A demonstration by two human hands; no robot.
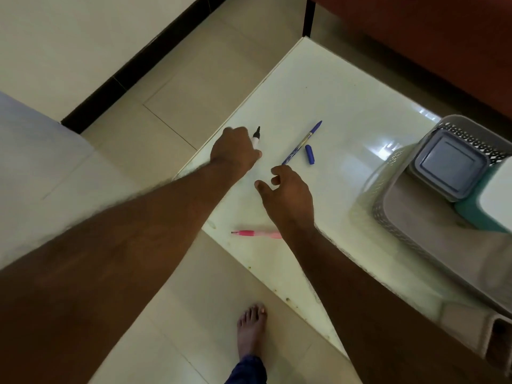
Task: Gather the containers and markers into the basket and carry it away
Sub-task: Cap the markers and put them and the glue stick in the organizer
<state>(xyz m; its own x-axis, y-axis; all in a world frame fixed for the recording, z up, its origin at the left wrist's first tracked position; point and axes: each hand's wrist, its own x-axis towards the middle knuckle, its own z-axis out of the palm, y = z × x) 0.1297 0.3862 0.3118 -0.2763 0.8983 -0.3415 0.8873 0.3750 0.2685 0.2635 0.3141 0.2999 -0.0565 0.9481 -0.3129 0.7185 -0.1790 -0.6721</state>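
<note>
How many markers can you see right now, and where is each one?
3. A black marker gripped in the left hand; a blue marker uncapped on the table; a pink marker near the table's edge, partly under the right arm. Others may be hidden.

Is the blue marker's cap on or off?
Off. The blue marker lies bare on the table, its cap lying apart beside it.

Glossy white table (318, 87), beige floor tiles (194, 87).

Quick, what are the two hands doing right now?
Left hand: holding the black marker, fingers curled round it.
Right hand: open, holding nothing, fingers loosely curled near the blue marker.
</note>
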